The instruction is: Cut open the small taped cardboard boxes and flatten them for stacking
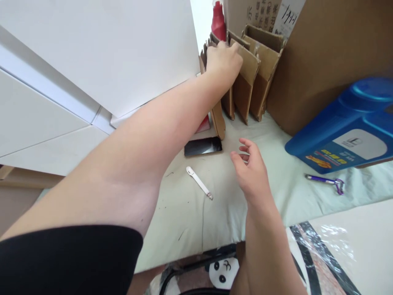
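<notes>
No legible text (blurry print on carton)

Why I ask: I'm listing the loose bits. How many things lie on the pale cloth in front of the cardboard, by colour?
Black: 1, a phone
White: 1, a slim strip
Purple: 1, a small tool
Blue: 1, a jug on its side
Total: 4
</notes>
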`<state>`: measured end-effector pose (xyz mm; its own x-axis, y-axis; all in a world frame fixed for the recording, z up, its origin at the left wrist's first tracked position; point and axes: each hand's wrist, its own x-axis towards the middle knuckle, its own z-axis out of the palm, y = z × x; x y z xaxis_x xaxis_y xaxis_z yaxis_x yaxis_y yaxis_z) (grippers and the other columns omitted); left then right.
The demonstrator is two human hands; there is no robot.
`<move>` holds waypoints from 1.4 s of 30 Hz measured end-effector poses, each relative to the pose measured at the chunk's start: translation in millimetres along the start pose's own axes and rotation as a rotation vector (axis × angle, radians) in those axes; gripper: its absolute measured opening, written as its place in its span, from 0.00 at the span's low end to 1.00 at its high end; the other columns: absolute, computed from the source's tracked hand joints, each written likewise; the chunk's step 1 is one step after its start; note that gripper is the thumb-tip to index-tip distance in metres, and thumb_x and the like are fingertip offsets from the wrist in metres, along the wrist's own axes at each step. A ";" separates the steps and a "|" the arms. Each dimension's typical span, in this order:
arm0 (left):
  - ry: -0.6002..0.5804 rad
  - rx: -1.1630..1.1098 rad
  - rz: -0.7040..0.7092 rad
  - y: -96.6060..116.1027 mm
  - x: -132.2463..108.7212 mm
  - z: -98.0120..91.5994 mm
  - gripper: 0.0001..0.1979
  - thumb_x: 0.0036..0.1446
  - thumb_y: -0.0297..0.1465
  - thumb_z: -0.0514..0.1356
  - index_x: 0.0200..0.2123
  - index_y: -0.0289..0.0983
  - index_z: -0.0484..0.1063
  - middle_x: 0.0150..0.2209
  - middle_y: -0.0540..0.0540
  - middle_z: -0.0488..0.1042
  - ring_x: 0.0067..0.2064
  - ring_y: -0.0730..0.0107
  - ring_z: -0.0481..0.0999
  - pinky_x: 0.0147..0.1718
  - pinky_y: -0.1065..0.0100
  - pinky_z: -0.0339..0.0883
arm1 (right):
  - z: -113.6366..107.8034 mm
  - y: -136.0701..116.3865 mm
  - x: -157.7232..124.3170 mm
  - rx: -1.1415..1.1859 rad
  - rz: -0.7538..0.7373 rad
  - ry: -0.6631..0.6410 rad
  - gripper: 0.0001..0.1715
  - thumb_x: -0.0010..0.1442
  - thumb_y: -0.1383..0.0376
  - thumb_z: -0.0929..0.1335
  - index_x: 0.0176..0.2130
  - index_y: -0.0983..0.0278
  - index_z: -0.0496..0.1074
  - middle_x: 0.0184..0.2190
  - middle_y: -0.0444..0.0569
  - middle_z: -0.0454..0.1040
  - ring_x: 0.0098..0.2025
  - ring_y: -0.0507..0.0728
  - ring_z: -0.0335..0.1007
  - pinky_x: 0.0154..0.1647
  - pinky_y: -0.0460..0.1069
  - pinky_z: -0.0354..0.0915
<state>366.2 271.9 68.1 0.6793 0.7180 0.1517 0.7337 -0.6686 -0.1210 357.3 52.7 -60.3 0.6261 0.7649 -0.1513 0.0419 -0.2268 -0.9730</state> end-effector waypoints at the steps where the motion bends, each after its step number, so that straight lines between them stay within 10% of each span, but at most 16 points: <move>1: 0.002 -0.003 0.025 -2.0 0.3 1.2 0.22 0.70 0.30 0.47 0.58 0.45 0.76 0.69 0.43 0.65 0.66 0.46 0.58 0.59 0.39 0.53 | 0.2 0.1 -0.6 0.000 -0.002 -0.003 0.32 0.56 0.52 0.69 0.58 0.57 0.70 0.57 0.56 0.71 0.51 0.60 0.71 0.52 0.59 0.68; 11: -0.013 0.147 0.301 -6.3 -13.3 -16.1 0.22 0.62 0.16 0.52 0.56 0.17 0.74 0.61 0.23 0.70 0.63 0.31 0.69 0.57 0.38 0.64 | 5.6 -1.3 -2.3 0.004 -0.008 -0.008 0.31 0.55 0.53 0.70 0.57 0.57 0.71 0.57 0.56 0.71 0.49 0.59 0.71 0.54 0.61 0.68; 17: 0.090 0.177 0.508 3.2 -22.3 -19.1 0.22 0.63 0.18 0.57 0.60 0.24 0.72 0.62 0.26 0.70 0.64 0.28 0.68 0.58 0.32 0.67 | 9.6 2.5 -1.7 -0.018 -0.017 -0.020 0.32 0.55 0.52 0.69 0.57 0.57 0.70 0.56 0.55 0.71 0.48 0.59 0.71 0.52 0.60 0.69; 28: -0.006 0.155 0.108 6.9 -15.1 -2.4 0.41 0.62 0.06 0.51 0.72 0.42 0.54 0.76 0.34 0.41 0.73 0.40 0.49 0.59 0.35 0.67 | 10.6 9.0 0.9 -0.076 -0.070 -0.006 0.30 0.58 0.53 0.68 0.58 0.58 0.71 0.58 0.57 0.71 0.52 0.61 0.73 0.56 0.63 0.70; 34: -0.040 0.119 0.069 4.8 -4.7 2.0 0.33 0.61 0.08 0.57 0.68 0.31 0.64 0.72 0.27 0.50 0.71 0.35 0.52 0.63 0.32 0.61 | 36.4 26.1 13.9 -0.265 -0.254 -0.099 0.19 0.60 0.60 0.67 0.47 0.61 0.81 0.69 0.61 0.57 0.71 0.69 0.58 0.72 0.66 0.57; 42: 0.035 0.062 0.124 8.3 -1.0 -1.0 0.24 0.67 0.12 0.48 0.61 0.24 0.72 0.64 0.24 0.68 0.69 0.34 0.61 0.59 0.30 0.63 | 86.3 21.0 44.3 -0.380 -0.328 -0.138 0.36 0.61 0.62 0.65 0.67 0.62 0.68 0.76 0.60 0.49 0.78 0.70 0.43 0.73 0.72 0.53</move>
<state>371.6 265.4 67.9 0.7649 0.6223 0.1662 0.6441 -0.7380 -0.2013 318.7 133.8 -102.4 0.4250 0.8992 0.1046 0.5145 -0.1449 -0.8452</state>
